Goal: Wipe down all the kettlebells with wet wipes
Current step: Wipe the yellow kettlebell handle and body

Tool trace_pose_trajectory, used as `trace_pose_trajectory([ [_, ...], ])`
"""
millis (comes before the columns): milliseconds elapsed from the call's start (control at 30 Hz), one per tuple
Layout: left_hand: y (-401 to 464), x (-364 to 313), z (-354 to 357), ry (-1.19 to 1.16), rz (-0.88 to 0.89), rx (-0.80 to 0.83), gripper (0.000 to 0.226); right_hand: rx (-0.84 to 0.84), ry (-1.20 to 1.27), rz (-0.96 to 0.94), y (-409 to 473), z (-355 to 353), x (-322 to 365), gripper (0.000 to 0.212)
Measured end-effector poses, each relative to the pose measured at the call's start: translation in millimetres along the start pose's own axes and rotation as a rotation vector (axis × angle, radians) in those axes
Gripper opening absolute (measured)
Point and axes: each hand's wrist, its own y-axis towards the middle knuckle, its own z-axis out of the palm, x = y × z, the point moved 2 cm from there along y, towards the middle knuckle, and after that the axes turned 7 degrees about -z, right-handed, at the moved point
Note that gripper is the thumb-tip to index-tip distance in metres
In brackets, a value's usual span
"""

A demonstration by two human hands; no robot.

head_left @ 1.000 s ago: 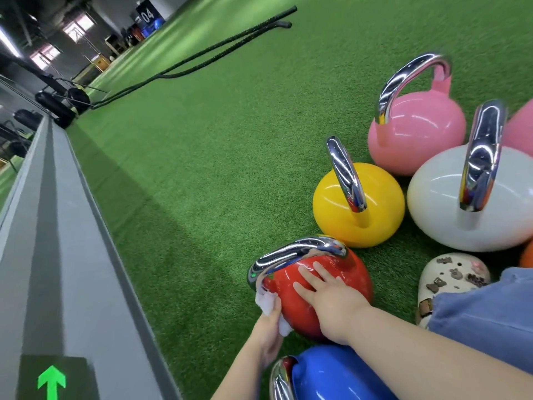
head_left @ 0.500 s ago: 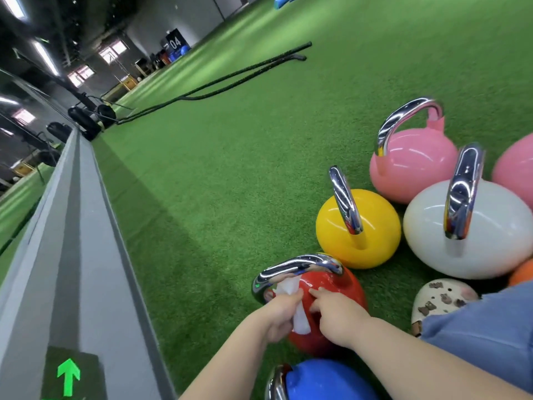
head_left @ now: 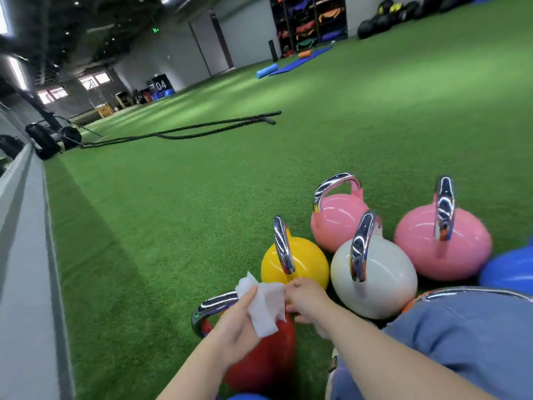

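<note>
1. A gym hall floored in green turf (head_left: pixel 178 220); a grey ledge (head_left: pixel 26 255) runs down the left edge, black battle ropes (head_left: pixel 202 129) lie farther back, and storage shelves (head_left: pixel 308 21) stand against the far wall.
2. The kettlebells sit clustered on the turf at lower right: the red kettlebell (head_left: pixel 265 359) nearest, then the yellow kettlebell (head_left: pixel 305 264), the white kettlebell (head_left: pixel 377 275), and two pink ones behind, the left pink kettlebell (head_left: pixel 334 217) and the right pink kettlebell (head_left: pixel 461 241).
3. Progress, as a judgement: no surface shows whether it has been wiped. The wet wipe (head_left: pixel 266 304) is held in the air just above the red one, touching no bell, so most of the cluster probably remains.
4. The left hand (head_left: pixel 236 327) reaches in from below, palm turned up, its fingers curled round the wipe's lower part.
5. The right hand (head_left: pixel 305 298) comes from the right, its fingertips pinching the wipe's right edge, apparently spreading or refolding it.
</note>
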Motion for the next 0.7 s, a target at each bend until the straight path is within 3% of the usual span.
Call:
trace_pose_trajectory([
  [200,-24.7,-12.9,67.6,-0.015,0.12,0.148,0.047,-0.06,0.238,-0.041,-37.5,-56.3,36.3,0.013],
  [400,-71.5,-55.2,129.4,-0.011,0.302,0.2,0.044,-0.125,0.28,-0.189,-68.7,-111.1,107.5,0.004],
  [533,-102.1,-78.1,163.3,0.054,0.392,0.213,0.039,-0.146,0.257,-0.255,-89.7,-143.5,128.9,0.033],
  [700,-107.8,-90.7,176.4,0.15,0.383,0.214,0.036,-0.133,0.253,-0.27,-92.1,-159.2,128.7,0.04],
])
